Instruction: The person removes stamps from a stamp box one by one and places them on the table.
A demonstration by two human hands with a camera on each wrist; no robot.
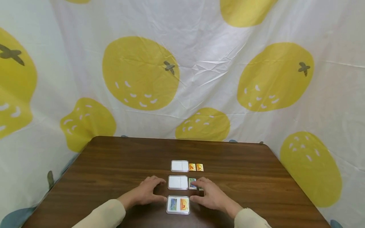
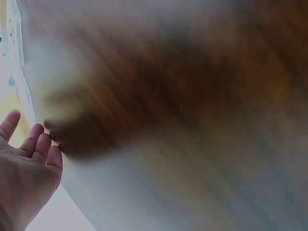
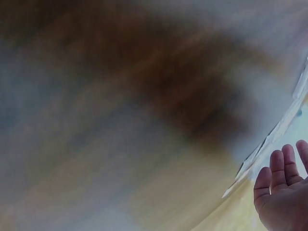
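My left hand [image 1: 149,190] rests over the table with its fingers apart, its thumb tip near the left edge of the front clear case [image 1: 178,212]. That case contains a blue-green stamp-like card [image 1: 173,204] and an orange one [image 1: 184,204]. On the other side, my right hand [image 1: 210,194] has its thumb by the case's right edge. Its fingertips overlap a small green-and-purple card [image 1: 192,186]; contact cannot be told. Another small card [image 1: 201,189] is mostly hidden behind the right hand. Both wrist views show loosely extended fingers, with nothing held.
A middle clear case [image 1: 178,182] with a white two-part insert lies beyond the front one. Farther back is a similar case [image 1: 179,166], with two orange cards [image 1: 192,167] side by side at its right. The brown table [image 1: 128,155] meets a lemon-print cloth [image 1: 199,95].
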